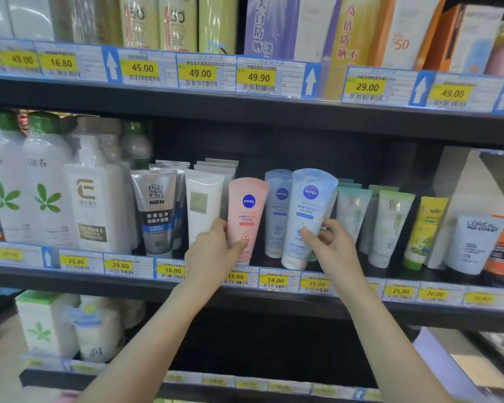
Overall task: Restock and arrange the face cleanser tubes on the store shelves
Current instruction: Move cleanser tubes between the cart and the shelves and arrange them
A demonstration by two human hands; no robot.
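On the middle shelf [186, 282], hands grip a pink tube [246, 216] and a blue tube [307, 216], caps down

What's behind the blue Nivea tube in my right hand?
A second blue Nivea tube stands just behind and left of the front blue Nivea tube that the right hand grips. Anything further back is covered or in dark shadow.

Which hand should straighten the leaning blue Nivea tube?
Probably the right hand. It already grips the front blue Nivea tube, which tilts over. The left hand is busy holding the pink Nivea tube beside it.
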